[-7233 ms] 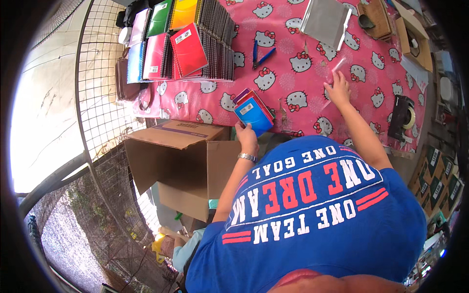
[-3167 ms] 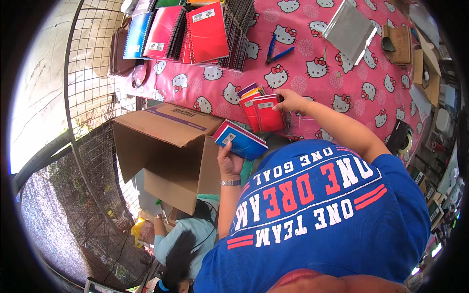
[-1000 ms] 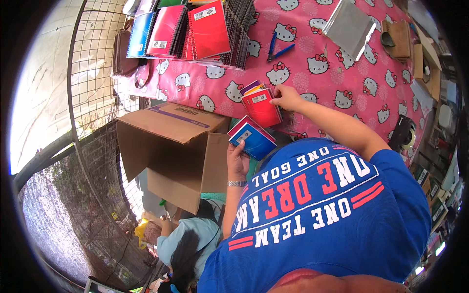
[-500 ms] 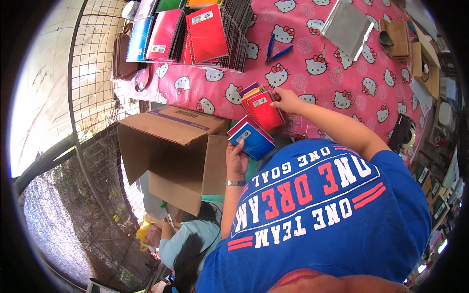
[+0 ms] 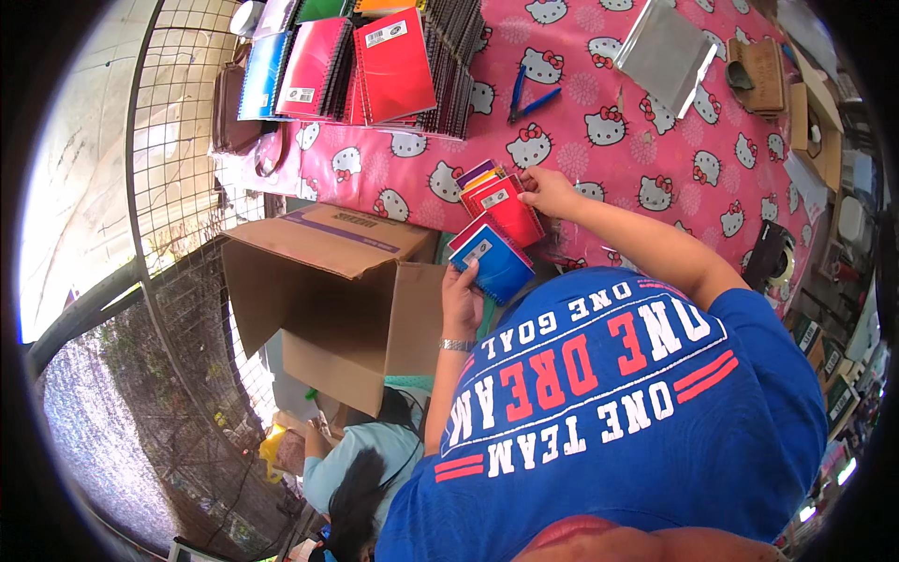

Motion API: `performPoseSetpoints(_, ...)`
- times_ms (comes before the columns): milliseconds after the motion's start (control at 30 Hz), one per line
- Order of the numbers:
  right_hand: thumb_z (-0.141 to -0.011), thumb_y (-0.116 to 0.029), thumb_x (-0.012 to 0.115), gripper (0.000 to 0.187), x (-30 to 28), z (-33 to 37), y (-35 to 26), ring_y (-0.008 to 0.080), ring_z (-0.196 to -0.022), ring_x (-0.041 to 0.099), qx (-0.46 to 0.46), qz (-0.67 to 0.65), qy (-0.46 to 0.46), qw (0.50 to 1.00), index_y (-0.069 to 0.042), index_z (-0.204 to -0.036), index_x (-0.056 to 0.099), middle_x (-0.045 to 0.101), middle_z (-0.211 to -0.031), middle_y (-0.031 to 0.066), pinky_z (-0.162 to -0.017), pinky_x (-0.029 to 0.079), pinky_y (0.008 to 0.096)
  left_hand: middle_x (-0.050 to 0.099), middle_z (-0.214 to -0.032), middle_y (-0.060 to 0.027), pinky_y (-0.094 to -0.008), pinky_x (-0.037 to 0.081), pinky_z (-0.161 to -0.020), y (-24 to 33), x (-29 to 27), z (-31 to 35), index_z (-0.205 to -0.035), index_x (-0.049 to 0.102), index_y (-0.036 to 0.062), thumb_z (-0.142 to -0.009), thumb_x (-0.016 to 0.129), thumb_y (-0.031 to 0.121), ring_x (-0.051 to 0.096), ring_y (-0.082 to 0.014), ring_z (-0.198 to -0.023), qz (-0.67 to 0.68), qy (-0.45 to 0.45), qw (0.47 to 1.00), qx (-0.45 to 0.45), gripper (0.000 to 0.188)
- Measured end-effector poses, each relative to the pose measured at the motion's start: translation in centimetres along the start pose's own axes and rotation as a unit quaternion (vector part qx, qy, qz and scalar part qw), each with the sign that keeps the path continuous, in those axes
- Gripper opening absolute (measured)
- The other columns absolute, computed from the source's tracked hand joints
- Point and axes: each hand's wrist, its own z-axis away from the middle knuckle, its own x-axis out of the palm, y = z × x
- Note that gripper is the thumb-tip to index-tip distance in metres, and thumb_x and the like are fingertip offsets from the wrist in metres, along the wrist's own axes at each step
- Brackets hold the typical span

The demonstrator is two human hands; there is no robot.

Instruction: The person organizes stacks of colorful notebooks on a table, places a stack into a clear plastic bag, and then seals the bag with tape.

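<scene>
My left hand (image 5: 463,295) is closed on the near edge of a blue spiral notebook (image 5: 494,262), with a reddish one partly showing behind it. My right hand (image 5: 548,193) pinches the right edge of a small fan of notebooks, a red notebook (image 5: 506,208) on top and yellow and purple covers peeking out behind. The two bunches overlap in front of my chest, at the table's near edge. How many notebooks each hand holds is hard to make out.
Stacks of spiral notebooks (image 5: 393,70) stand at the table's far left. Blue-handled pliers (image 5: 532,96) and clear plastic sleeves (image 5: 665,58) lie on the pink tablecloth (image 5: 618,164). An open cardboard box (image 5: 412,318) is left of my left hand. Below it sits another person (image 5: 370,459).
My left hand has shifted slightly right and the blue notebook now overlaps the red notebook's lower edge more. My right hand has barely moved.
</scene>
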Motion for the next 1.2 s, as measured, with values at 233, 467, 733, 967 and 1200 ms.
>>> performPoseSetpoints(233, -0.083, -0.024, 0.068, 0.032, -2.0, 1.0, -2.8, 0.0234, -0.079, 0.064, 0.012, -0.026, -0.017, 0.999, -0.003, -0.105, 0.059, 0.066, -0.086, 0.0144, -0.072, 0.05, 0.0347, 0.06, -0.117, -0.0104, -0.0362, 0.044, -0.096, 0.1, 1.6, -2.4, -0.12, 0.05, 0.0041, -0.089, 0.055, 0.002, 0.057, -0.0213, -0.109, -0.013, -0.015, 1.0, 0.011, 0.031)
performPoseSetpoints(467, -0.089, -0.023, 0.065, 0.028, -0.8, 3.4, -2.8, 0.0118, -0.083, 0.057, -0.019, -0.127, -0.146, 0.981, 0.0, -0.104, 0.056, 0.064, -0.087, 0.0076, -0.076, 0.048, 0.0305, 0.058, -0.119, -0.0109, -0.035, 0.043, -0.097, -1.1, 3.1, -4.5, -0.124, 0.047, 0.0018, -0.09, 0.051, 0.0, 0.055, -0.0204, -0.109, -0.091, 0.004, 0.995, 0.041, 0.034)
performPoseSetpoints(733, -0.073, -0.026, 0.078, 0.052, -0.5, 2.1, -0.9, 0.0278, -0.091, 0.062, -0.007, 0.039, 0.014, 0.999, 0.002, -0.108, 0.053, 0.062, -0.102, 0.0196, -0.081, 0.049, 0.0374, 0.051, -0.128, -0.0162, -0.0327, 0.039, -0.101, -1.9, 3.5, -7.2, -0.132, 0.038, -0.0041, -0.09, 0.052, -0.001, 0.049, -0.0223, -0.119, -0.238, 0.096, 0.96, 0.114, 0.045)
performPoseSetpoints(967, -0.076, -0.03, 0.074, 0.056, 0.2, 0.5, -1.3, 0.0376, -0.106, 0.057, 0.0, 0.064, -0.021, 0.998, 0.002, -0.115, 0.051, 0.06, -0.112, 0.0232, -0.091, 0.045, 0.0424, 0.055, -0.122, -0.0169, -0.0327, 0.048, -0.09, -2.1, 3.1, -10.1, -0.133, 0.035, -0.004, -0.079, 0.065, -0.003, 0.058, -0.0225, -0.106, -0.284, 0.075, 0.951, 0.095, 0.062)
performPoseSetpoints(1200, -0.079, -0.032, 0.072, 0.065, -0.5, 0.1, -3.1, 0.0386, -0.11, 0.057, 0.073, 0.0, -0.156, 0.985, 0.003, -0.126, 0.044, 0.059, -0.116, 0.0255, -0.092, 0.045, 0.0425, 0.064, -0.108, -0.0123, -0.0341, 0.049, -0.086, -0.3, 3.1, -8.9, -0.118, 0.052, -0.0019, -0.075, 0.07, 0.004, 0.062, -0.0216, -0.097, -0.155, 0.083, 0.984, -0.027, 0.047)
